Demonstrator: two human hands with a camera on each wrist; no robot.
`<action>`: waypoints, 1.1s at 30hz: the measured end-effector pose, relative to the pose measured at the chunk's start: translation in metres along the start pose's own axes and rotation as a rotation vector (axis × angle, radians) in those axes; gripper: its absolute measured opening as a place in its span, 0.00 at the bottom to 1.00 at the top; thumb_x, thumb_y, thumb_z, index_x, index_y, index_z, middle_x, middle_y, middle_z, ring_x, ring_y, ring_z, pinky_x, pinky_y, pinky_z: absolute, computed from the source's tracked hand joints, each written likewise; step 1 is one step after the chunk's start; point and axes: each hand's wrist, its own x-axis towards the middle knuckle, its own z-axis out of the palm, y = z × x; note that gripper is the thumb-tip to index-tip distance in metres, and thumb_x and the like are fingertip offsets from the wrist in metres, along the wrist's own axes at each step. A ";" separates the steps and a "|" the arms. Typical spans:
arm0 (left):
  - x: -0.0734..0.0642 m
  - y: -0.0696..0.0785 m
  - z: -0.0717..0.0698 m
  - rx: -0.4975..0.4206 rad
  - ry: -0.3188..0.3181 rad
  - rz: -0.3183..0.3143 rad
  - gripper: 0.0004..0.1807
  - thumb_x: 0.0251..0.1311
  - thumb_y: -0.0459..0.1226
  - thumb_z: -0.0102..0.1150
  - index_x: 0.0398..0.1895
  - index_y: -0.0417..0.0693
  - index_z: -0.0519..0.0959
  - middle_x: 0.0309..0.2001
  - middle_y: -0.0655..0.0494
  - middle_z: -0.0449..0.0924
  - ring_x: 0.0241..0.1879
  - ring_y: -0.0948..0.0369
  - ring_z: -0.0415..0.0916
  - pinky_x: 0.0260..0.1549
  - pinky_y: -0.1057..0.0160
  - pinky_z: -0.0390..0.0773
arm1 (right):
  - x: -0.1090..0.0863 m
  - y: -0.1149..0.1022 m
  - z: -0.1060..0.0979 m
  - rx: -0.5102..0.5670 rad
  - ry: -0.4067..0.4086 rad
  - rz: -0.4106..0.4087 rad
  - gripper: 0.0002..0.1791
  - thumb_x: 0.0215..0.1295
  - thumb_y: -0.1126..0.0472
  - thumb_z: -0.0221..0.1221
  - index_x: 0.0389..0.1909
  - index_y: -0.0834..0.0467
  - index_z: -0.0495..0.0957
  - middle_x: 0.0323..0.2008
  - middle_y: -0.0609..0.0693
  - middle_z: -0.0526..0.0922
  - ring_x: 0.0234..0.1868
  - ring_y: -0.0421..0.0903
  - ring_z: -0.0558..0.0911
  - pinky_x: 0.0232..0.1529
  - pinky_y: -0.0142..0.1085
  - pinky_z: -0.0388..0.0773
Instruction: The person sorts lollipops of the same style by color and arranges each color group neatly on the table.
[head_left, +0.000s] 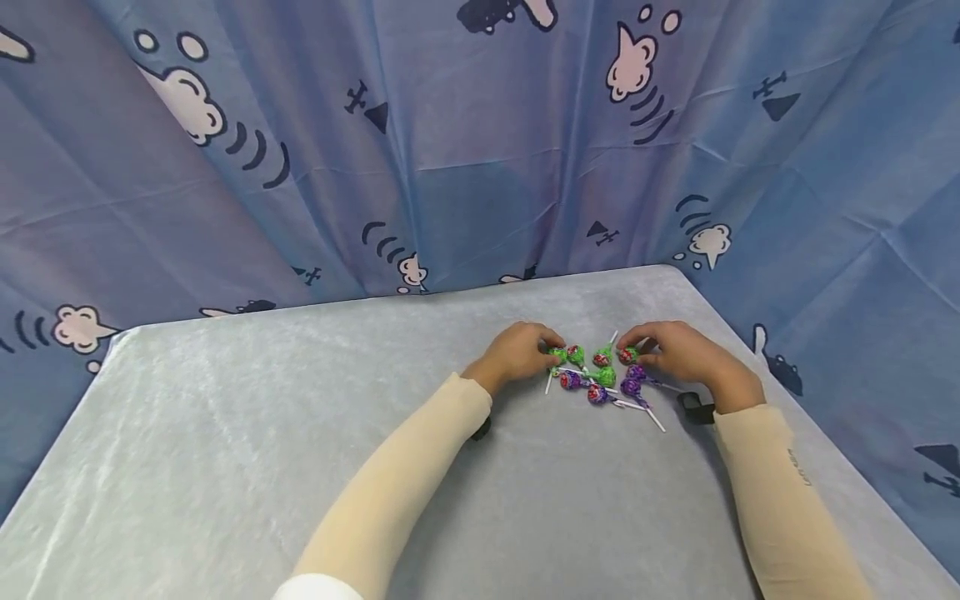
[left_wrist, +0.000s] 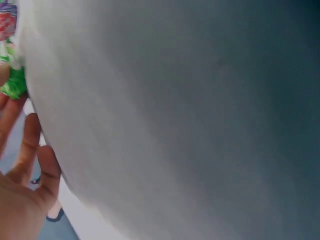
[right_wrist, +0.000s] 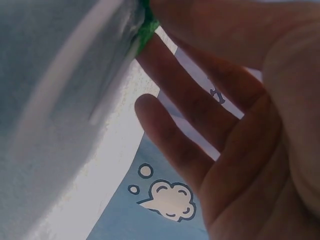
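At the left side of a cluster of lollipops, my left hand (head_left: 521,352) pinches a green-wrapped lollipop (head_left: 557,356) between thumb and fingers. Its green wrapper (left_wrist: 15,84) shows at the fingertips in the left wrist view. My right hand (head_left: 681,354) holds another green lollipop (head_left: 627,356) at the right of the cluster, thumb and fingertips on its head; the right wrist view shows only a bit of green wrapper (right_wrist: 146,36). Between the hands lie more green lollipops (head_left: 602,357). Purple ones (head_left: 597,394) lie nearer me, their white sticks pointing mostly right and toward me.
The lollipops lie on a table with a pale grey cloth (head_left: 285,467), right of its middle. A blue patterned curtain (head_left: 480,208) hangs behind the table and along its right side. Dark wrist straps (head_left: 696,408) sit below the wrists.
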 end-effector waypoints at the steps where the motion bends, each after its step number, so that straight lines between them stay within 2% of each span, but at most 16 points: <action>1: 0.000 0.000 0.000 -0.021 0.007 -0.014 0.17 0.66 0.44 0.63 0.57 0.58 0.83 0.55 0.59 0.84 0.57 0.61 0.78 0.59 0.61 0.75 | 0.000 0.000 0.000 0.003 0.001 -0.001 0.18 0.63 0.73 0.61 0.53 0.58 0.82 0.52 0.61 0.85 0.53 0.61 0.83 0.56 0.58 0.77; 7: -0.001 -0.002 0.001 -0.120 0.066 -0.081 0.15 0.63 0.41 0.65 0.53 0.55 0.85 0.51 0.59 0.86 0.49 0.62 0.80 0.49 0.65 0.77 | 0.000 0.000 0.000 0.016 0.005 -0.014 0.17 0.63 0.73 0.60 0.52 0.59 0.82 0.52 0.61 0.84 0.52 0.61 0.83 0.56 0.58 0.77; 12: -0.003 -0.005 0.000 -0.154 0.101 -0.080 0.14 0.62 0.40 0.66 0.51 0.53 0.86 0.49 0.57 0.87 0.47 0.62 0.81 0.45 0.66 0.77 | -0.001 0.000 0.000 0.011 0.010 -0.017 0.18 0.62 0.73 0.60 0.52 0.59 0.83 0.51 0.61 0.85 0.52 0.61 0.83 0.54 0.58 0.77; 16: -0.008 -0.008 -0.003 -0.155 0.136 -0.082 0.14 0.62 0.39 0.66 0.51 0.51 0.86 0.48 0.56 0.87 0.47 0.61 0.82 0.46 0.65 0.78 | -0.002 0.000 0.000 0.007 0.015 -0.022 0.18 0.62 0.74 0.60 0.52 0.59 0.82 0.50 0.61 0.85 0.51 0.61 0.83 0.54 0.57 0.78; 24: -0.028 -0.022 -0.013 -0.209 0.189 -0.160 0.13 0.62 0.38 0.65 0.50 0.49 0.86 0.47 0.54 0.87 0.47 0.59 0.81 0.46 0.63 0.79 | 0.000 -0.002 0.004 0.040 0.001 -0.018 0.19 0.60 0.76 0.59 0.51 0.60 0.82 0.48 0.61 0.85 0.49 0.60 0.83 0.53 0.57 0.79; 29: -0.041 -0.030 -0.023 -0.230 0.239 -0.178 0.13 0.61 0.37 0.66 0.49 0.47 0.86 0.47 0.52 0.87 0.47 0.57 0.82 0.48 0.61 0.79 | -0.002 -0.001 0.003 0.031 0.020 -0.006 0.18 0.60 0.75 0.60 0.50 0.60 0.83 0.48 0.62 0.85 0.49 0.61 0.83 0.52 0.58 0.79; 33: -0.051 -0.038 -0.030 -0.240 0.262 -0.194 0.13 0.60 0.37 0.67 0.48 0.46 0.86 0.45 0.52 0.87 0.46 0.57 0.82 0.46 0.61 0.80 | 0.000 0.000 0.002 0.032 0.014 0.014 0.18 0.61 0.74 0.60 0.51 0.60 0.82 0.49 0.62 0.85 0.50 0.62 0.83 0.53 0.58 0.78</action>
